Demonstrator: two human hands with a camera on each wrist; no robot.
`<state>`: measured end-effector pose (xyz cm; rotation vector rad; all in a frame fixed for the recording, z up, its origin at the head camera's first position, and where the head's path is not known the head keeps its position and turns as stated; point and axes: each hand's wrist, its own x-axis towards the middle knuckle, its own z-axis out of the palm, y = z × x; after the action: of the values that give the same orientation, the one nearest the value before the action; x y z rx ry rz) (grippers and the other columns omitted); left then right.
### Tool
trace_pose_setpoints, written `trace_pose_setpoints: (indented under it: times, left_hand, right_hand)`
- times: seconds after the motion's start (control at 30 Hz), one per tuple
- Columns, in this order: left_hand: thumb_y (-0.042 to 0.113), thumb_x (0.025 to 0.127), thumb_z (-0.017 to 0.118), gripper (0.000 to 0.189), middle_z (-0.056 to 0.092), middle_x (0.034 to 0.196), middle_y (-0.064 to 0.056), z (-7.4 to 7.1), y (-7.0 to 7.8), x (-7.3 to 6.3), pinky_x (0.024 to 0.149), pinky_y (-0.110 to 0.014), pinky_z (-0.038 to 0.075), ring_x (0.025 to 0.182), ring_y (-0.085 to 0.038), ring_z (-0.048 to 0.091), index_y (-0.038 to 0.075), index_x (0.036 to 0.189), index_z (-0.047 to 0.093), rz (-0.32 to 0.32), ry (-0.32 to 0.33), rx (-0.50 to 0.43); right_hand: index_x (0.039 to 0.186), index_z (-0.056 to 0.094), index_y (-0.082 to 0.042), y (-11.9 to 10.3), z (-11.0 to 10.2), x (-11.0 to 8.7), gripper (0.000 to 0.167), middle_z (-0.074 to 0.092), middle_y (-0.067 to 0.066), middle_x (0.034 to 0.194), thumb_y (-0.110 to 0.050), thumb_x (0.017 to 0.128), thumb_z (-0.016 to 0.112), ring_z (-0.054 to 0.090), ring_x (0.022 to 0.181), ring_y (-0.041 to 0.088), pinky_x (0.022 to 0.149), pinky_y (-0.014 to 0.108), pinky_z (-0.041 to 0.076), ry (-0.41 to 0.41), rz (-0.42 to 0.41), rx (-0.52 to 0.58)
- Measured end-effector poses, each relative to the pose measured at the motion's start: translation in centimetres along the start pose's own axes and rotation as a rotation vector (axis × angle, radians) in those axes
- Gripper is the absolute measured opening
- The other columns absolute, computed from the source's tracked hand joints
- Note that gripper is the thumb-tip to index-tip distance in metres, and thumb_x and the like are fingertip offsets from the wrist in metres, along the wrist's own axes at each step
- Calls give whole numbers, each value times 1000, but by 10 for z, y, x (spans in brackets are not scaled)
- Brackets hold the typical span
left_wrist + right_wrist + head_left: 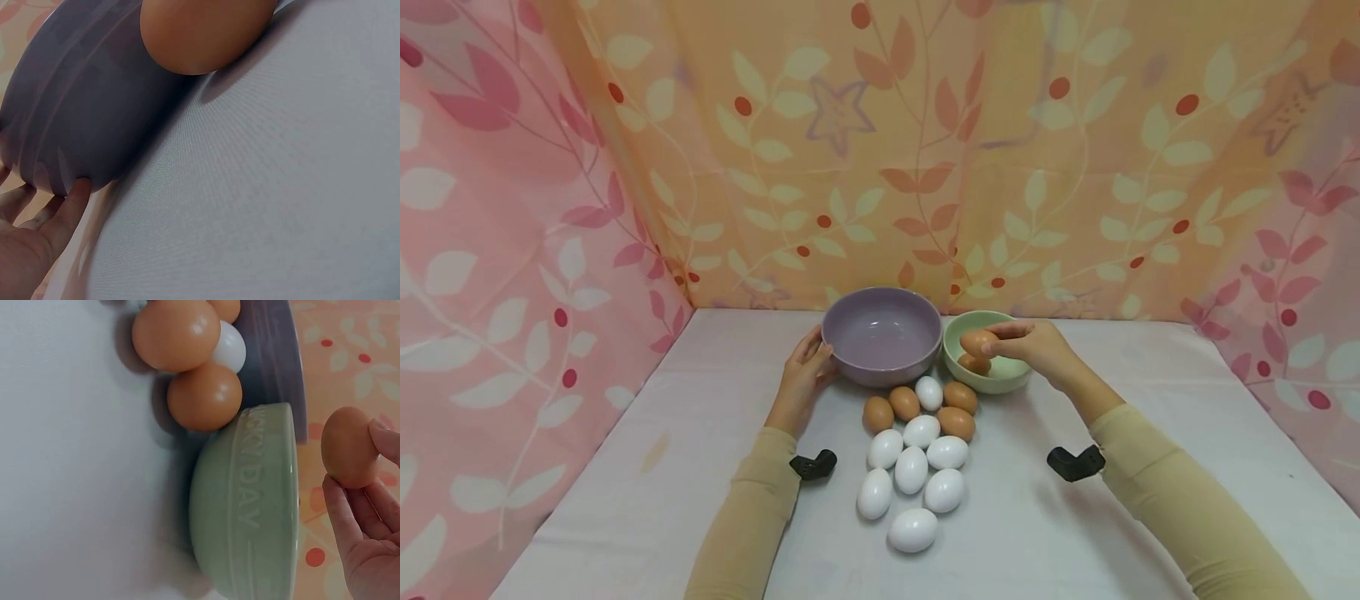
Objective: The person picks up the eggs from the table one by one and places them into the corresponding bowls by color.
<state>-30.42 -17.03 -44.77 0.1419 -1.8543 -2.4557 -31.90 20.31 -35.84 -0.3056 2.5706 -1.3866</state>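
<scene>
My right hand (1047, 354) pinches a brown egg (977, 342) between thumb and fingers above the light green bowl (1000, 385). Another brown egg (974, 364) lies inside that bowl. In the right wrist view, the held egg (350, 447) is beyond the bowl's rim, and raised lettering runs along the green side (250, 481). On the left, my left hand (800, 379) touches the side of the larger purple bowl (880, 373), whose visible inside holds nothing. Its fingertips (79, 185) rest against the purple wall in the left wrist view, fingers fairly straight.
Several brown eggs (957, 423) and several white eggs (912, 470) lie loose on the white cloth (1000, 533) in front of the bowls. The two bowls stand side by side near the patterned curtain (880, 167) behind; pink patterned cloth (497, 250) hangs at the sides.
</scene>
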Motion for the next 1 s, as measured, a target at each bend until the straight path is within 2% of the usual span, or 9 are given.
trace_pose_setpoints:
  times: [0.17, 0.47, 0.73, 0.83, 0.93, 1.0]
  left_hand:
    - [15, 102, 55, 57, 31, 163, -4, 0, 0, 0, 114, -52, 40, 147, -22, 35, 16, 155, 33, -3, 2, 3]
    - [16, 102, 55, 56, 32, 163, -3, 1, -1, 1, 114, -52, 40, 147, -21, 35, 17, 155, 35, -6, 8, -4]
    - [16, 102, 55, 56, 32, 163, -3, 0, -1, 2, 114, -52, 40, 147, -22, 35, 17, 155, 35, 2, 3, -4]
    - [15, 102, 56, 56, 33, 163, -2, 0, -1, 2, 114, -52, 40, 147, -22, 35, 17, 154, 36, 1, 6, -4]
    - [15, 102, 55, 56, 31, 163, -3, 0, -1, 2, 114, -52, 40, 147, -22, 34, 17, 155, 35, -2, 4, 4]
    - [15, 102, 55, 57, 31, 163, -2, -1, -2, 2, 114, -52, 40, 148, -21, 34, 17, 155, 34, -5, 5, 1]
  right_hand:
    - [137, 59, -7, 2, 0, 14, 62, 57, 17, 143, -42, 88, 74, 43, 140, 36, 116, 51, 36, 8, 17, 25]
    - [136, 58, -1, 5, 4, 33, 57, 59, 20, 140, -31, 90, 73, 56, 130, 32, 114, 43, 42, 31, 51, 118]
    - [135, 59, -2, 17, 6, 46, 56, 62, 18, 136, -31, 90, 74, 62, 120, 20, 115, 40, 41, 76, 95, 160]
    - [136, 58, -1, 21, 8, 49, 54, 59, 19, 139, -27, 91, 73, 65, 111, 13, 115, 38, 42, 88, 112, 183]
    - [137, 56, 2, 25, 11, 53, 53, 55, 20, 143, -23, 92, 72, 65, 101, 3, 109, 32, 47, 102, 127, 207]
    - [137, 56, 3, 27, 13, 56, 53, 54, 21, 144, -21, 93, 71, 64, 102, 3, 103, 27, 51, 116, 135, 221]
